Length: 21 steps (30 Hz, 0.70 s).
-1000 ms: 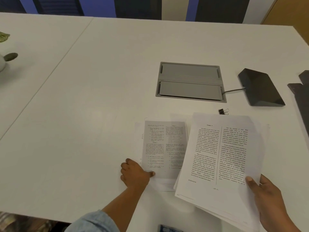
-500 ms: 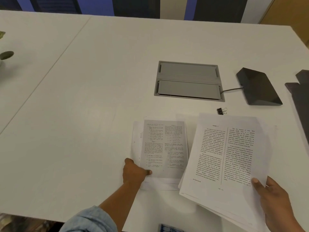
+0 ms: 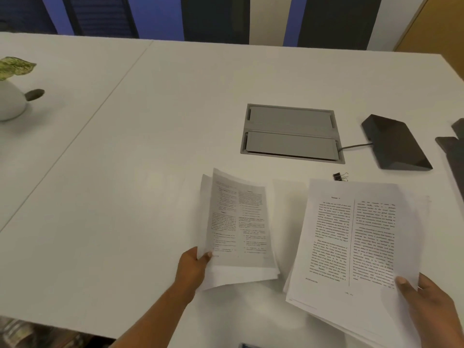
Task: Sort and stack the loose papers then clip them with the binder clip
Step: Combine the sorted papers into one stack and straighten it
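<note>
Paper in two loose bundles, both held at the near edge of the white tabletop (image 3: 125, 172). The smaller sheaf (image 3: 238, 229) was pinched at its lower left corner by the left hand (image 3: 194, 268), thumb on top and fingers beneath; its far end curled upward and its sheets fanned, showing how limp and light such pages were when gripped at one corner only. The larger sheaf (image 3: 356, 244) was held the same way at its lower right corner by the right hand (image 3: 426, 305), its lower edges splayed out of register. Sheets of this kind would likely slide over one another readily — a hold along a full edge, with the bundle tapped square on the tabletop, seemed the surer way to align them. The binder clip (image 3: 340, 176) lay free on the tabletop just beyond the larger sheaf, near the grey cable hatch (image 3: 291, 133) and a dark wedge-shaped device (image 3: 396, 143).
</note>
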### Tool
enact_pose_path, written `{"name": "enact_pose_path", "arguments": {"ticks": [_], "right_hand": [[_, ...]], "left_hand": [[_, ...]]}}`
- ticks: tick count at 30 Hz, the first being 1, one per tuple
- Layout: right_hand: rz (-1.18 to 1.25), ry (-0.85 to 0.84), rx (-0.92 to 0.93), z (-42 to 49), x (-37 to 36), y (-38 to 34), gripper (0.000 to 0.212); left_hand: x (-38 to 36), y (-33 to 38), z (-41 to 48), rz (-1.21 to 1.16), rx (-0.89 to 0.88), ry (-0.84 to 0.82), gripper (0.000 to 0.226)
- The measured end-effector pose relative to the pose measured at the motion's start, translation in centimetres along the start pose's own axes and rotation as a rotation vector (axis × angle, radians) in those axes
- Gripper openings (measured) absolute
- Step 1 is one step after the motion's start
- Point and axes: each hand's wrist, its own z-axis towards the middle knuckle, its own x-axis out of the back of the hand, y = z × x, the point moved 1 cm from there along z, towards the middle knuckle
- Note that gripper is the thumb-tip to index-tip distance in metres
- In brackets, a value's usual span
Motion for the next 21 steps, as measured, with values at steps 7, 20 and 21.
{"name": "enact_pose_path", "arguments": {"ticks": [7,20,21], "right_hand": [[0.004,-0.005,-0.055,-0.4,-1.1,-0.4,0.023],[0.222,-0.393,-0.018,-2.6,-8.5,-5.1,0.020],[0.255,-0.418,-0.022,-2.8,-8.7,-5.6,0.020]], "left_hand": [[4.6,2.9,-4.3,-0.176,-0.047,-0.054,0.021],[0.4,8.9,-10.7,-0.056,-0.267,-0.419,0.026],[0.2,9.0,-10.7,-0.029,-0.276,-0.397,0.025]]}}
